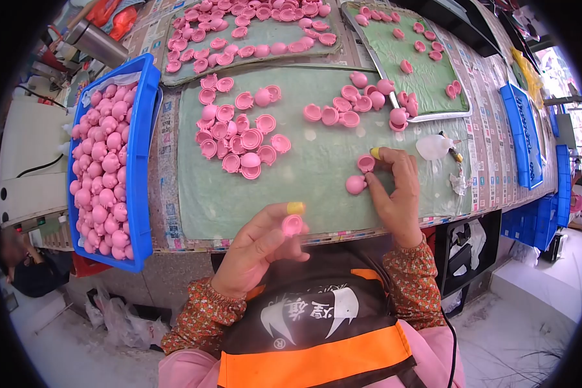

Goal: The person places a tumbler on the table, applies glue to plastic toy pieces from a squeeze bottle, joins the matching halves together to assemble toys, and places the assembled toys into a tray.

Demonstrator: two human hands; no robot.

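Observation:
My left hand, yellow tape on one fingertip, holds a pink hollow cup piece between thumb and fingers, just past the table's front edge. My right hand, also with a taped fingertip, pinches at a pink open piece on the green mat. A round pink piece touches it near my right thumb. Pink pieces lie loose in a left cluster and a smaller right cluster, some cup side up and others dome side up.
A blue crate full of round pink pieces stands at the left. Behind are two trays with more pieces. A white squeeze bottle lies right of my right hand. A person is at the far left.

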